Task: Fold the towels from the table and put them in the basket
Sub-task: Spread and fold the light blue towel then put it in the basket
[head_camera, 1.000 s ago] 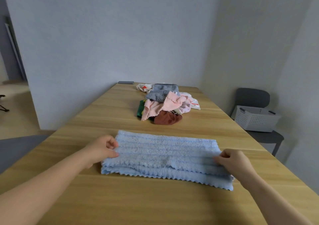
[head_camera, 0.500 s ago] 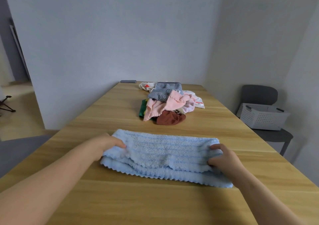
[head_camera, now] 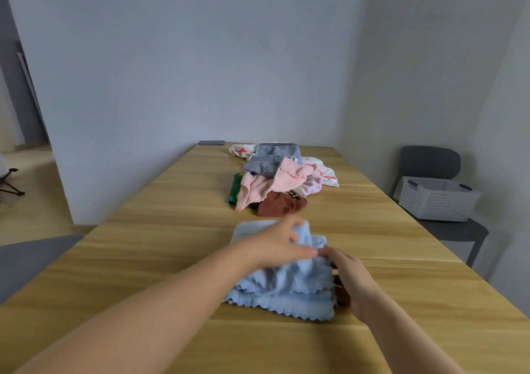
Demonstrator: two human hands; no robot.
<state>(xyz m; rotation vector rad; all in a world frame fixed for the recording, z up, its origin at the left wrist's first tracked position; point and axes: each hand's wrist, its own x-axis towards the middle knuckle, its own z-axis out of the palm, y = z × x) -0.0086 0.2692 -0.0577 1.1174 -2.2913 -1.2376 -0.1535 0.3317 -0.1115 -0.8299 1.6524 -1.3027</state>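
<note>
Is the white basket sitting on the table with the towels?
No, the white basket rests on the grey chair beside the table, not on it.

No writing, label, brand or number can be read anywhere in view. The white towel [head_camera: 325,171] at the far right of the pile has small red marks, too small to make out as letters or a sign. The basket [head_camera: 436,201] shows only its pattern of holes.
</note>
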